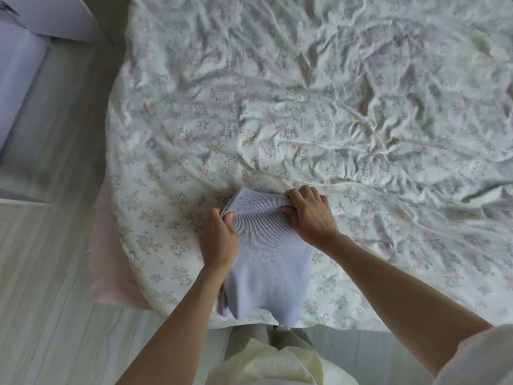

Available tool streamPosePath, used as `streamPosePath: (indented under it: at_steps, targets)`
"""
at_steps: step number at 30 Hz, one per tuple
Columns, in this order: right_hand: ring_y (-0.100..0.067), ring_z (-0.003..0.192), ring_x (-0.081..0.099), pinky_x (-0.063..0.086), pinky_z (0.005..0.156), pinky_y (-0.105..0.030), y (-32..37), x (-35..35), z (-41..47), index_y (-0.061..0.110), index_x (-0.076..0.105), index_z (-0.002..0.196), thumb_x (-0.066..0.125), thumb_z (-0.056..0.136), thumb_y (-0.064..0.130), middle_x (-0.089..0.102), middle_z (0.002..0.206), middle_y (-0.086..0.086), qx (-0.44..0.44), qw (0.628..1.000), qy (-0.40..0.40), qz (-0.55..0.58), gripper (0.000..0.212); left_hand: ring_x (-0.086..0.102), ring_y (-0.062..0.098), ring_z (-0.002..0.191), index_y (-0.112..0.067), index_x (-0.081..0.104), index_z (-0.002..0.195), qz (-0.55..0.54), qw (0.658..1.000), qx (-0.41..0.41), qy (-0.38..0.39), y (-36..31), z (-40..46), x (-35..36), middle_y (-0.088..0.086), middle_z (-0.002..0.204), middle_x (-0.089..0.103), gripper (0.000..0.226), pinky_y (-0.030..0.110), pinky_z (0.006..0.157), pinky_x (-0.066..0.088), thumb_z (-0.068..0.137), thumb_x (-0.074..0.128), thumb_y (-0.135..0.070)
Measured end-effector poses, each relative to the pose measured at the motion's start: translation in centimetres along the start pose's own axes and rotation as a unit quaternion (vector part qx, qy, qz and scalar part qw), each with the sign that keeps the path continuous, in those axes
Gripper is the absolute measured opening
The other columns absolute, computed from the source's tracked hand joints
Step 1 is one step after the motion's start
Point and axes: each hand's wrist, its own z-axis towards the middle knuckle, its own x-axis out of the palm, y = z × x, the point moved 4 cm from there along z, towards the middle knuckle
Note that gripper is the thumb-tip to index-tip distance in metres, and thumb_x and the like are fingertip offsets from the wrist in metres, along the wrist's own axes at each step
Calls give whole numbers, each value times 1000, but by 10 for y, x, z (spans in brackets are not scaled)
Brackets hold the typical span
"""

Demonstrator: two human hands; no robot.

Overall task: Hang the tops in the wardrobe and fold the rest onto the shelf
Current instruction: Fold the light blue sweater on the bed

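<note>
1. Head view, nearest you: your own cream-coloured clothing (277, 362) fills the bottom edge, and both bare forearms reach forward from it over the near edge of the bed (347, 112).
2. The pale lilac knitted garment (268, 262) lies folded on the near edge of the bed, right in front of you. Its near end hangs slightly past the bed's edge; its far end is the ribbed band, which is bunched and lifted a little.
3. Your left hand (219, 240) sits at the garment's left side. Its grip is clamped on the ribbed edge: the thumb and curled fingers pinch the stacked layers there.
4. Your right hand (308, 215) is at the garment's far right corner. Its grip is also clamped on the knit, fingers curled over the top of the ribbed band with the thumb pressed in from the near side.
5. Beyond the hands, the floral bedsheet (305, 79) spreads rumpled and creased to the far and right edges of the picture.
6. At the bed's near left corner a pink layer (108, 245) shows under the sheet.
7. Left of the bed runs pale wood-grain floor (50, 259), and at the far left stands white furniture (19, 87), too blurred to tell what it is.
</note>
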Motion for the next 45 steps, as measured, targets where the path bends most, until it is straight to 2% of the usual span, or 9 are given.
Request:
streamPosePath:
  at_steps: [7, 12, 17, 21, 26, 30, 35, 40, 45]
  targets:
    - [-29, 128, 33, 35, 101, -43, -15, 22, -16, 27, 7, 150, 60, 88, 43, 24, 142, -11, 246, 928, -15, 279, 83, 47, 23, 71, 1, 41, 111, -76, 992, -82, 61, 6, 21, 30, 3, 86, 46, 28, 33, 63, 37, 102, 33, -25]
    - [-25, 140, 23, 27, 110, -41, -13, 41, -43, 25, -6, 150, 59, 85, 50, 23, 153, -8, 346, 830, -32, 436, 96, 55, 24, 102, -6, 33, 141, -130, 971, -110, 165, 10, 23, 38, 13, 130, 50, 49, 32, 87, 38, 101, 29, -33]
    - [-22, 118, 54, 48, 98, -41, -24, 42, -40, 14, 36, 137, 71, 78, 45, 53, 131, -4, 389, 755, -15, 527, 76, 50, 28, 119, -13, 52, 130, -203, 926, -200, 249, 11, 32, 39, 10, 131, 53, 51, 48, 102, 40, 94, 42, -48]
    - [-7, 72, 69, 51, 52, -17, -27, 28, -42, 17, 67, 85, 77, 70, 46, 71, 79, 5, 375, 763, -39, 525, 34, 64, 18, 94, -24, 70, 93, -299, 856, -275, 320, 8, 19, 25, 1, 96, 72, 32, 35, 74, 47, 84, 56, -51]
    - [-17, 89, 70, 57, 73, -31, -9, -6, -43, 15, 60, 110, 78, 59, 53, 71, 100, -1, 305, 728, -20, 613, 67, 64, 13, 77, -20, 67, 81, -341, 875, -225, 261, -10, -2, -10, -3, 76, 72, 31, 30, 67, 44, 89, 48, -44]
    - [-24, 108, 64, 56, 79, -30, 20, -49, -42, 10, 57, 124, 69, 78, 46, 66, 119, -9, 192, 665, 110, 714, 60, 64, 14, 63, -16, 62, 72, -391, 886, -165, 186, -30, -10, -66, 1, 69, 68, 27, 26, 58, 44, 88, 46, -31]
    - [-26, 123, 53, 44, 101, -41, 84, -128, -51, 13, 39, 140, 73, 71, 45, 54, 135, -11, 24, 679, 188, 709, 83, 62, 18, 66, -19, 64, 58, -454, 873, -128, 127, -49, -39, -154, 3, 67, 65, 34, 26, 58, 46, 85, 47, -30]
    - [-28, 116, 58, 48, 97, -45, 165, -197, -61, 13, 40, 136, 70, 76, 23, 57, 130, -13, -89, 722, 187, 660, 68, 63, 16, 64, -20, 66, 55, -510, 854, -94, 49, -54, -82, -249, 1, 63, 66, 39, 30, 64, 43, 87, 45, -30]
    - [-18, 95, 68, 57, 77, -32, 258, -239, -71, 15, 54, 121, 80, 72, 15, 68, 110, -6, -133, 786, 43, 602, 56, 56, 25, 99, -2, 61, 109, -465, 879, -12, -106, -48, -118, -347, 12, 103, 61, 29, 38, 90, 44, 88, 40, -8]
